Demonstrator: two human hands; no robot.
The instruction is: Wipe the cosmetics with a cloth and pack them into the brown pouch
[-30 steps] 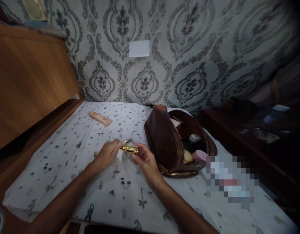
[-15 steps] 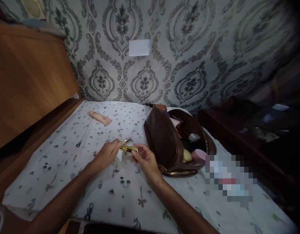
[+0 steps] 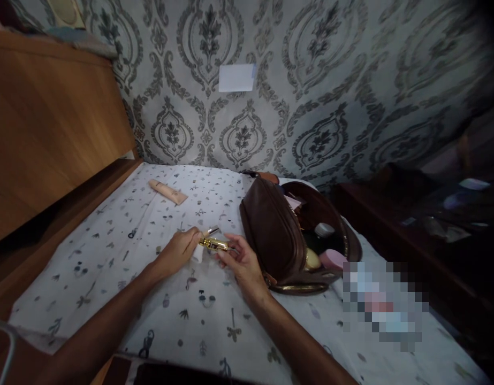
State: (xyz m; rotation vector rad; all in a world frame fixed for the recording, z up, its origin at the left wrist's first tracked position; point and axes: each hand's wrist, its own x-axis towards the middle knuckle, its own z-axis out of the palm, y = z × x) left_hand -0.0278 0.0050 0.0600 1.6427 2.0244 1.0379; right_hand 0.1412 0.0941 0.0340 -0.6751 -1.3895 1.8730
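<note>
Gold tube (image 3: 217, 245) is over the sheet (image 3: 122, 299), between near and far edges, its left end clamped in my left hand (image 3: 180, 250); whether my right hand (image 3: 242, 264) grips, I can't tell. Probably light, stiff, slick: best held round its middle.

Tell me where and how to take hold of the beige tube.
The beige tube is probably best pinched across its middle, coming from above and closing on its two long edges: it lies flat on the sheet, slanted, and its body is long and narrow.
</note>
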